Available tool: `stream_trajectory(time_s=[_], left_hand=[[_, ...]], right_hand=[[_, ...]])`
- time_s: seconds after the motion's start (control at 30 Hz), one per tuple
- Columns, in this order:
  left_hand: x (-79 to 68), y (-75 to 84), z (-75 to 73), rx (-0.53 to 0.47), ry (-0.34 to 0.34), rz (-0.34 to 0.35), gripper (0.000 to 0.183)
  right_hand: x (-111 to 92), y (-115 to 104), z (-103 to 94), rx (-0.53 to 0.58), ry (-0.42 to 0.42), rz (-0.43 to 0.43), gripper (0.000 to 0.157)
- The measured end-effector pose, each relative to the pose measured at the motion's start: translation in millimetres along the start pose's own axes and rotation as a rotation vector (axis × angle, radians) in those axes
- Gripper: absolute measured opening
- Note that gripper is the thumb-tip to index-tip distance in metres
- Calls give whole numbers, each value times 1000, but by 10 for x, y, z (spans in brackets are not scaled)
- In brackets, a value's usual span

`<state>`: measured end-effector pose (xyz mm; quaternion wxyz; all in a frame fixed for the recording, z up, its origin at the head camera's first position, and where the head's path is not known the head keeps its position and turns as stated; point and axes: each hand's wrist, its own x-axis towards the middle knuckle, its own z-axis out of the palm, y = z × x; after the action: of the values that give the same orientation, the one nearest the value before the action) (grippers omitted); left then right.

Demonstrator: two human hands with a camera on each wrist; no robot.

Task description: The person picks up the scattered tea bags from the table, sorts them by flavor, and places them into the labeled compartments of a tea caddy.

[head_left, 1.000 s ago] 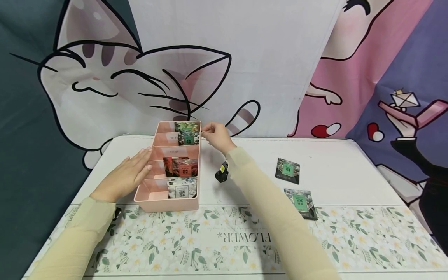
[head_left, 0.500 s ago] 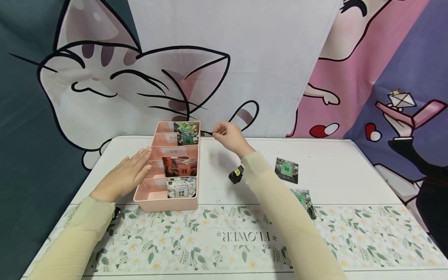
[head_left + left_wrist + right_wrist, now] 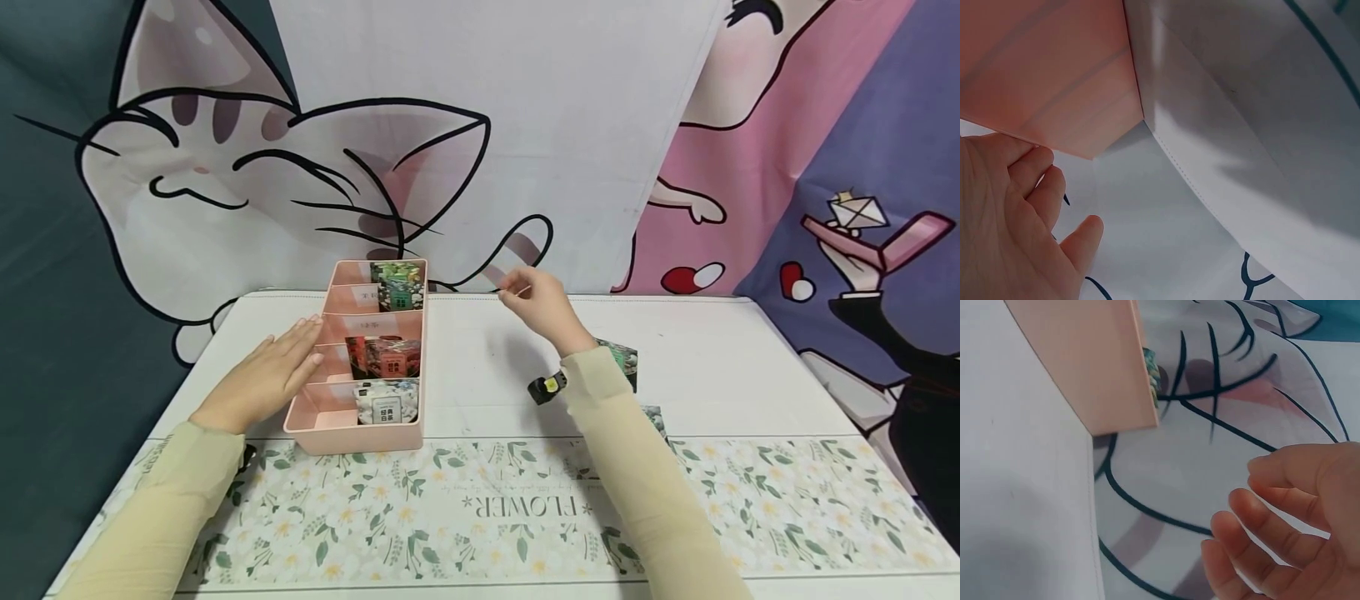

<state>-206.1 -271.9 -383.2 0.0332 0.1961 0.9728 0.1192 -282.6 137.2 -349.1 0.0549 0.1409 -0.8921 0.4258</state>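
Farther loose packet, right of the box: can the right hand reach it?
Likely yes: the right hand holds nothing, and only its own sleeve overlaps the packet in the head view.

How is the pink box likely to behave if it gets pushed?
The pink box would probably slide rather than tip, since its long base sits flat on the table. Its thin, straight walls suggest stiff, fairly light plastic. The packets inside might shift, as spare room shows beside them.

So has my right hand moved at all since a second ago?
Yes, to the right: in the head view your right hand has gone from beside the pink box to beneath the loop of the printed cat tail.
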Motion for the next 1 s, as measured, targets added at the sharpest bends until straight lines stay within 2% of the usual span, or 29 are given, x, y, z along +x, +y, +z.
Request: stream_trajectory(time_s=[0.17,0.37,0.7,1.0], left_hand=[[3,0,6,0,1,1,67],[3,-11,11,2,3,6,67],[1,-33,35,-16,7,10,66],[0,-24,18,-26,11,16,65]], right_hand=[[-122,120,-194,-39,-10,18,15],[-272,303,-395,-73,-39,91,18],[-468,619,-666,-129,-95,201,27],[-613,778,-869,-205,-90,298,36]])
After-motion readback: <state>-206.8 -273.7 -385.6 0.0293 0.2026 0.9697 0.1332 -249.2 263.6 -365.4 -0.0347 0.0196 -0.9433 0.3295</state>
